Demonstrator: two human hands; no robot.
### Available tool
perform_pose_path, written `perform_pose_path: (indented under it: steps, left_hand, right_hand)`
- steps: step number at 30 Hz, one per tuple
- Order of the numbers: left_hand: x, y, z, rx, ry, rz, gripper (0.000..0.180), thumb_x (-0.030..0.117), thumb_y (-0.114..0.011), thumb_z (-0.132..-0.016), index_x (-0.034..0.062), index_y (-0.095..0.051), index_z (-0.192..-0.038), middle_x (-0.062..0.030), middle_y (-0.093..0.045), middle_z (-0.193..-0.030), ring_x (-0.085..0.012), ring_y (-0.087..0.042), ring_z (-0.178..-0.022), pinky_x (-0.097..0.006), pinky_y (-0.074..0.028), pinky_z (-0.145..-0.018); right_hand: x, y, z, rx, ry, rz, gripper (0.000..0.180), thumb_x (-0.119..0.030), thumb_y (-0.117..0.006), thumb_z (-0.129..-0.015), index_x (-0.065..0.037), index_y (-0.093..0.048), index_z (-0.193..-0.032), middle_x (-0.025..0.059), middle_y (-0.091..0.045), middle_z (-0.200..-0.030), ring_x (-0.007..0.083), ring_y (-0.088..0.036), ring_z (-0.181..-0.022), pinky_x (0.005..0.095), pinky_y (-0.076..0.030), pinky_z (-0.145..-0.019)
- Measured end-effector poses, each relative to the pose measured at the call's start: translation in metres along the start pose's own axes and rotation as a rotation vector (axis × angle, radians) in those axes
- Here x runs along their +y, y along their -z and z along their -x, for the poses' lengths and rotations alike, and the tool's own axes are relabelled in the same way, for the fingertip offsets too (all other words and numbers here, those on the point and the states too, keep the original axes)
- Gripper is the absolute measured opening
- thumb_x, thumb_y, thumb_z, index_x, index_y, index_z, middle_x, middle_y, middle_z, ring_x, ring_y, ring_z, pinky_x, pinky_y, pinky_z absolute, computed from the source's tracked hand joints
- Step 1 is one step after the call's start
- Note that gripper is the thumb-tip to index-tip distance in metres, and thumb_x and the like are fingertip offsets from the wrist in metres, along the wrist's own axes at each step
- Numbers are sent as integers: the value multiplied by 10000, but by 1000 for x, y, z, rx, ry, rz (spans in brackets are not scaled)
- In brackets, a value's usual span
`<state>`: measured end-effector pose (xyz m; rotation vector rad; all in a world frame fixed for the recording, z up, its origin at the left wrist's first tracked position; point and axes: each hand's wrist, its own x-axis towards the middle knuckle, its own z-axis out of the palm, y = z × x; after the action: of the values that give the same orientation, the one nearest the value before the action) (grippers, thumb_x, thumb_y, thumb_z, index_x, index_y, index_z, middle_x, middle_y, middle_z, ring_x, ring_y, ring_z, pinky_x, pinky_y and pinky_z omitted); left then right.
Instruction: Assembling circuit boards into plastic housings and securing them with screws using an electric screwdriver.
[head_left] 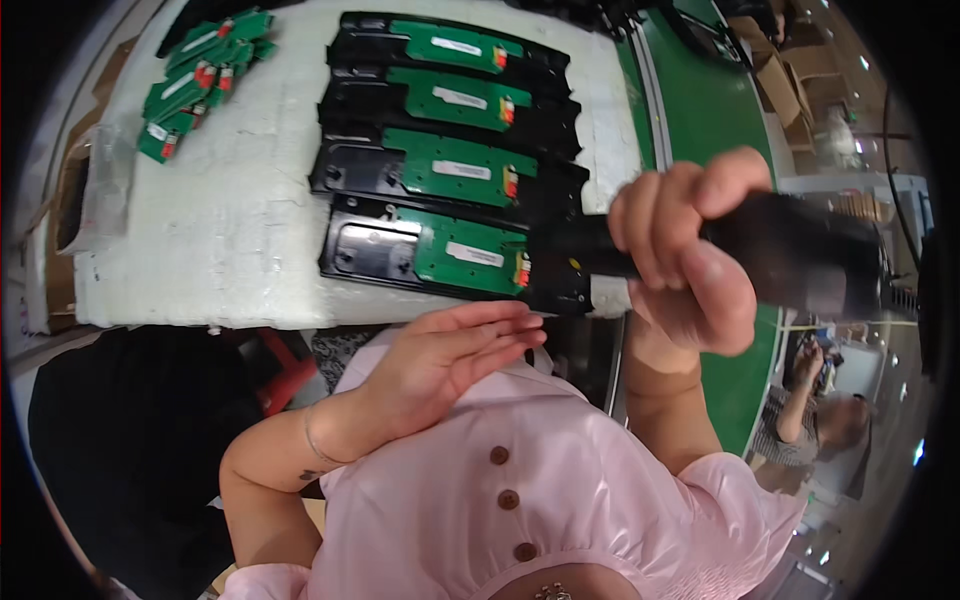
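My right hand (pixel 690 255) is wrapped round a black powered screwdriver (pixel 800 250), blurred at its thick end. Its narrow nose points left over the right part of the nearest black plastic panel (pixel 375 248); whether the tip touches anything, I cannot tell. On that panel lies a green circuit board (pixel 470 257) with a white label and a red-yellow connector. My left hand (pixel 455 355) has its fingers stretched out at the panel's near edge, nothing held. Behind lie several like panels in a column, each bearing a green board (pixel 460 168).
The panels rest on a white foam-like surface (pixel 230 250). At its far left sits a pile of loose green boards (pixel 195 85), with a clear plastic bag (pixel 100 190) by the left edge. A green belt or table (pixel 715 110) runs along the right. Another person (pixel 800 430) is at the far right.
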<state>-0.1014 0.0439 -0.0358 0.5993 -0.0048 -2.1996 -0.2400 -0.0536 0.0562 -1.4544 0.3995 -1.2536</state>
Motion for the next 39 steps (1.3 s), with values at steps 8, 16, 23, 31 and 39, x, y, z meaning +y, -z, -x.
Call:
perform_pose_path:
  steps: [8, 16, 23, 31, 39]
  left_hand:
    - [6, 7, 3, -23, 9, -45, 247, 123, -424, -916, -28, -469, -1106, -168, -562, -1010, -232, -578, -956, -289, -484, -824]
    - [5, 14, 2, -19, -60, -121, 199, 164, -538, -875, 6, -537, -996, -96, -591, -883, -153, -589, -801, -243, -481, -726]
    - [2, 15, -2, 35, -80, 3, 176, 120, -561, -857, 11, -558, -995, -67, -588, -877, -129, -575, -784, -229, -473, -712]
    - [2, 10, -7, 58, -108, 132, 150, 129, -554, -862, 34, -566, -978, -53, -589, -867, -109, -574, -778, -212, -480, -694]
    - [-2, 11, -15, -57, -113, 171, 151, 189, -556, -866, 55, -579, -932, -31, -596, -827, -104, -573, -758, -211, -478, -681]
  right_hand:
    - [14, 3, -1, 38, -99, 82, 265, -96, -461, -662, -46, -420, -919, -14, -377, -525, 89, -350, -436, 254, -325, -485]
    - [14, -4, -3, 39, -190, 72, 223, -83, -479, -647, -63, -407, -857, -10, -382, -525, 93, -350, -432, 254, -325, -479]
    - [15, -6, -5, -20, -208, 71, 220, -70, -507, -640, -69, -391, -828, -5, -390, -538, 100, -355, -442, 255, -320, -464]
    - [-16, 18, -5, -382, 40, -147, 308, -41, -585, -669, -97, -420, -923, -66, -550, -563, 36, -538, -497, 152, -413, -473]
    - [-32, 13, -1, -438, 32, -224, 271, -30, -709, -655, -123, -480, -764, -24, -571, -566, 62, -557, -484, 162, -473, -511]
